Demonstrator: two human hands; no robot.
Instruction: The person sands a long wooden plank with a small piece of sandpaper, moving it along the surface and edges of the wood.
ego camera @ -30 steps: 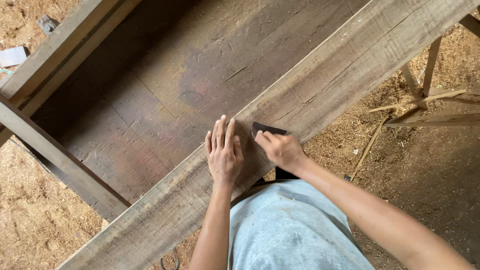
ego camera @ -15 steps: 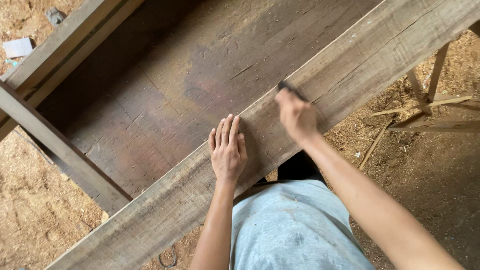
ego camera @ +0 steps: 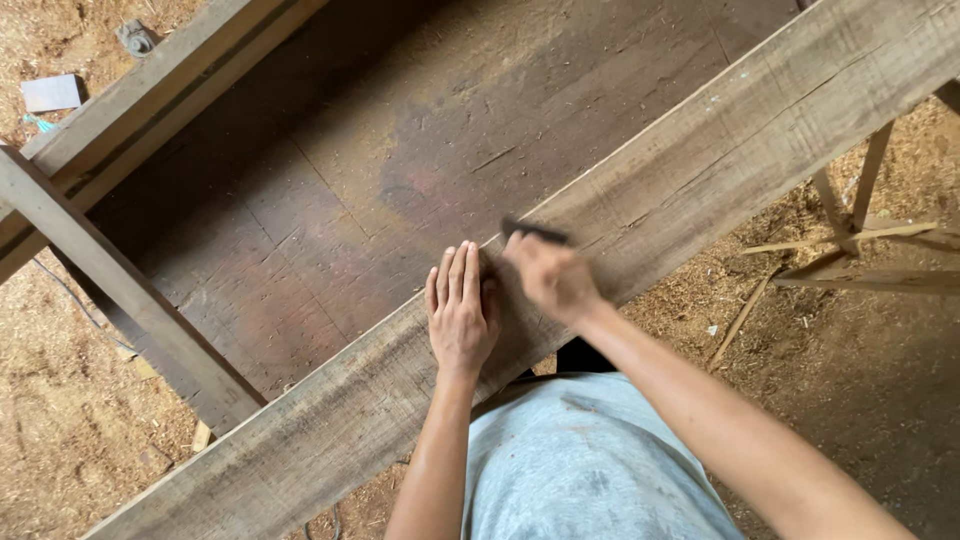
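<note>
Left hand [ego camera: 462,312] flat, fingers together, on rough-sawn grey plank [ego camera: 700,170]; right hand [ego camera: 550,278], blurred, curls around a small dark flat block [ego camera: 533,231] just right of it.

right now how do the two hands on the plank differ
The left hand lies flat, palm down, fingers straight and together on the plank; the right hand is curled around a small dark flat piece. The left hand is sharp and holds nothing; the right hand is blurred. Both are bare and rest on the same rough, pale plank, close together.
</note>
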